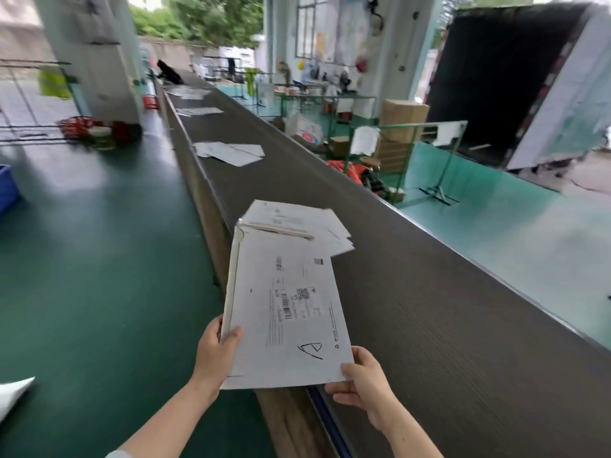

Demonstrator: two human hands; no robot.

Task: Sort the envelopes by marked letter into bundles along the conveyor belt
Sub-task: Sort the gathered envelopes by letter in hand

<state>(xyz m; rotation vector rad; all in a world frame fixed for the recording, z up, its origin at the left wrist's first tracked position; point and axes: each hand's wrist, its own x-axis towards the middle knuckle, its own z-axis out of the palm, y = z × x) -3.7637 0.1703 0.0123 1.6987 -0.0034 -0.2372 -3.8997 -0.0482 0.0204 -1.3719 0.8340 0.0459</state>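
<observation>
I hold a stack of white envelopes (284, 309) over the near edge of the dark conveyor belt (429, 309). The top envelope carries a printed label and a hand-drawn black letter near its lower right corner. My left hand (215, 353) grips the stack's lower left edge, thumb on top. My right hand (363, 378) pinches the lower right corner. Just beyond the stack, a loose bundle of envelopes (297, 223) lies on the belt. Farther along the belt lie a second bundle (231, 153), a third (200, 111) and a fourth bundle (188, 91).
A green floor (99, 259) runs left of the belt, with a blue crate (6, 186) at the far left and a red basket (86, 127) by a pillar. A white sheet (13, 391) lies at lower left. Racks, cartons and green panels stand right of the belt.
</observation>
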